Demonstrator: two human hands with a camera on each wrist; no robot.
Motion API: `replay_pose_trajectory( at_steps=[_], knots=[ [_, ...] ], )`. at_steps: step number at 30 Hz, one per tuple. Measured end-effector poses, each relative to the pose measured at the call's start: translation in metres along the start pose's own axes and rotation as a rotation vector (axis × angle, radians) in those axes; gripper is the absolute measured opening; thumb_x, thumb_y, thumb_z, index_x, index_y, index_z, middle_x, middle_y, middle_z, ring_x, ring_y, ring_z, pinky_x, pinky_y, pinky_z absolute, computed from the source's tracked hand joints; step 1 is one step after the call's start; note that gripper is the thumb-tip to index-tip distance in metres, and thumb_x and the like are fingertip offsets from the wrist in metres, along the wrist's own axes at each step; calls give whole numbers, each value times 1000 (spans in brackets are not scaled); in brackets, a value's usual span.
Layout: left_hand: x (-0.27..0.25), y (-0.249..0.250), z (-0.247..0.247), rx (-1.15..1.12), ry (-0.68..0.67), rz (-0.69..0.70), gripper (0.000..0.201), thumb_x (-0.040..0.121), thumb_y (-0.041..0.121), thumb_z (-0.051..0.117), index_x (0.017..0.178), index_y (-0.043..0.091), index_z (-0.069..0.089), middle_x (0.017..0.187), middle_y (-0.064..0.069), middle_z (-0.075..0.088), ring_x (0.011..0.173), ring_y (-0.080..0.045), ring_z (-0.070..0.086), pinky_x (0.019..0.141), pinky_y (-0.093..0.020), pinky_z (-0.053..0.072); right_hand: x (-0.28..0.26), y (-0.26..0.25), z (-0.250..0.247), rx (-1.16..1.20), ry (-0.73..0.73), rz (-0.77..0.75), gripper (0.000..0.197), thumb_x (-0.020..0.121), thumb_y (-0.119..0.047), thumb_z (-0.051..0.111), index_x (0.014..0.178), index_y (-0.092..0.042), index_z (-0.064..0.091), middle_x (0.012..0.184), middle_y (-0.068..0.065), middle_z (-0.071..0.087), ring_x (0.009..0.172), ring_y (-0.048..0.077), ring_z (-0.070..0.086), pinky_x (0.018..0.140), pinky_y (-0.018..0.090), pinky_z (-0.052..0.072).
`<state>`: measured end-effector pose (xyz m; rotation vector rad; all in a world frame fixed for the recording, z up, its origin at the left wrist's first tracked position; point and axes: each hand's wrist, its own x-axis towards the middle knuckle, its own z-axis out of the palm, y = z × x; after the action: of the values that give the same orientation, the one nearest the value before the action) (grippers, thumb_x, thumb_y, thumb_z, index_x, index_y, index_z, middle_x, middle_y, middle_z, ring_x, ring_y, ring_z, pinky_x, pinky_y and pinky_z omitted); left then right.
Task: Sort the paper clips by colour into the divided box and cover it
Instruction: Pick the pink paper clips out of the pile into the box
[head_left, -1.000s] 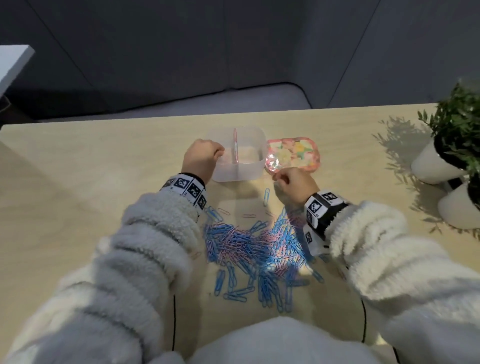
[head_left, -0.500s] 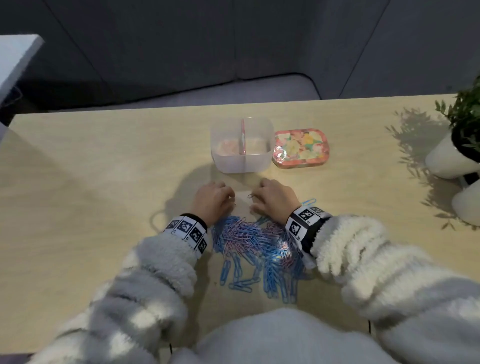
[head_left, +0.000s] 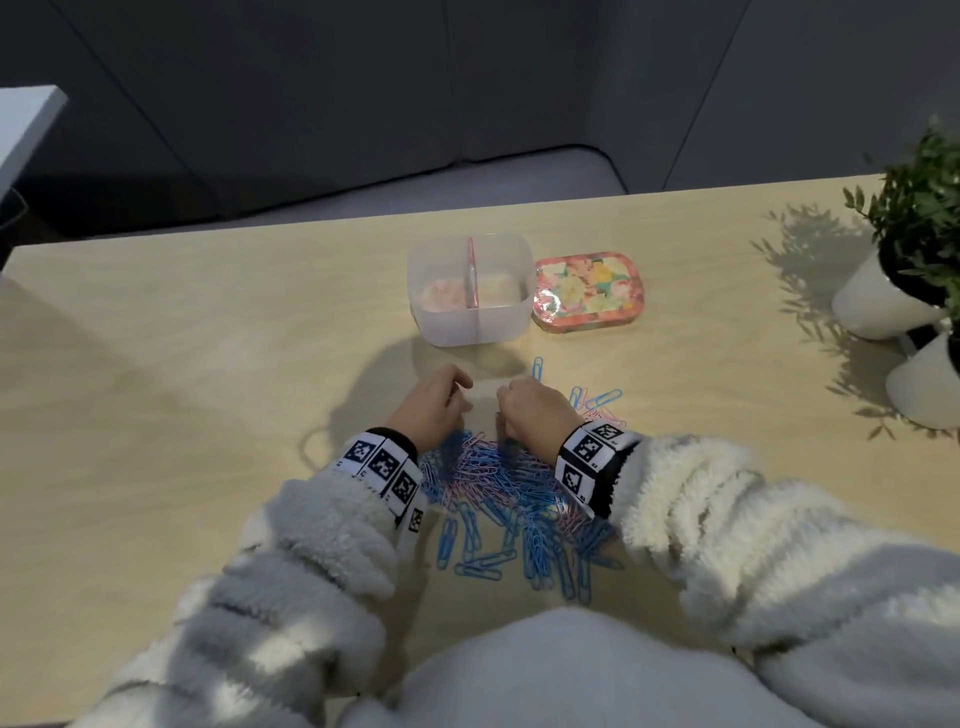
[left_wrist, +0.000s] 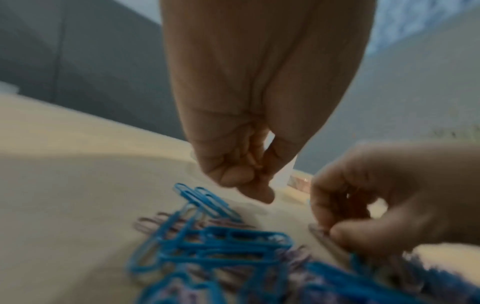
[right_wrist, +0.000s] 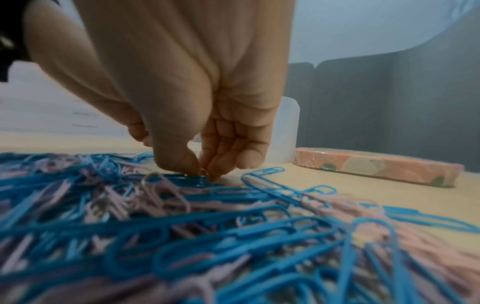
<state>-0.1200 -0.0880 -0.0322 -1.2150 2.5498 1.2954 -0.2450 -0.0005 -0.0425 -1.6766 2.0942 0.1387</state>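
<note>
On the pale wooden table (head_left: 171, 338) a heap of blue and pink paper clips (head_left: 511, 493) lies close to the person, spread between the two wrists, with a few loose blue ones straying just beyond the right hand toward the box. The right hand (head_left: 535, 415) is down at the far edge of the heap; in the right wrist view its thumb and fingertips (right_wrist: 213, 170) meet on a thin pale clip (right_wrist: 203, 172) at the top of the pile, and the left wrist view shows the same pinch from the side. The left hand (head_left: 434, 408) sits just beside it, apart from it by a narrow gap, hovering over the left edge of the heap; its fingers (left_wrist: 239, 174) are curled in toward the palm, and something slender and pinkish seems tucked between them, though the blur makes it impossible to tell whether they hold a clip. Farther out on the table stands the translucent divided box (head_left: 470, 291), uncovered, its pink divider running front to back, with pinkish contents visible through the walls on both sides. Touching or nearly touching its right side lies the floral lid (head_left: 587, 291), flat on the table. Two white pots with a green plant (head_left: 919, 218) stand at the right edge, well apart from the work.
</note>
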Motion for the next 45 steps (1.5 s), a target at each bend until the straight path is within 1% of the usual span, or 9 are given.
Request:
replay_pose_trajectory(
  at_steps=[4,8,15,20,25,28,35,39,45],
  knots=[
    [0,2,6,4,-83,-94,12,90,13,43,98,10,50,97,-12,61,93,-28,57,79,-36,42,0,8,0,103,-4,68,9,83,-8,58,85,0,54,102,20,63,100,34,59,79,39,49],
    [-6,2,18,324,-100,18,19,87,27,57,84,9,52,89,-8,56,87,-26,55,74,-33,40,-4,10,2,130,30,65,14,81,-4,59,92,3,61,102,20,62,98,35,58,79,40,50],
    [-10,3,20,333,-103,46,19,89,21,56,92,2,56,101,-15,55,95,-31,55,80,-35,41,-17,42,-12,566,225,140,16,83,-8,54,94,-4,65,89,9,68,84,25,64,78,37,53],
    [-6,10,14,160,-42,53,12,94,19,47,85,10,47,88,-9,56,82,-24,52,71,-31,38,-28,88,-28,1057,394,449,33,87,-2,45,58,-10,57,47,-7,58,46,13,54,49,22,42],
    [9,28,20,-422,-144,-42,11,97,8,37,102,9,47,68,0,53,54,-1,54,48,-10,42,-33,104,-21,697,188,276,15,81,-8,57,86,-16,69,74,3,70,69,23,62,69,34,51],
    [19,38,32,-546,-220,-152,25,96,1,30,91,11,52,53,3,56,48,-4,51,46,-13,41,-30,96,-20,410,79,199,16,82,-19,65,96,-24,69,65,-8,55,71,19,54,67,28,41],
    [30,49,48,-115,-148,67,7,87,18,58,87,11,57,60,3,47,52,-7,44,55,-23,36,-15,99,-29,441,42,222,18,77,-11,63,64,-25,60,77,1,67,81,24,65,78,36,53],
    [32,45,51,173,-168,194,26,82,23,65,101,7,57,94,-10,62,86,-25,57,75,-29,41,-24,108,-41,476,136,286,16,78,-10,54,79,-22,65,88,3,69,86,25,64,82,36,54],
    [27,42,55,272,-169,219,25,84,25,62,103,9,55,108,-12,59,98,-28,55,82,-33,42,-64,102,-25,258,36,289,11,76,-26,65,85,-20,65,94,6,69,94,30,62,74,32,46]
  ],
)
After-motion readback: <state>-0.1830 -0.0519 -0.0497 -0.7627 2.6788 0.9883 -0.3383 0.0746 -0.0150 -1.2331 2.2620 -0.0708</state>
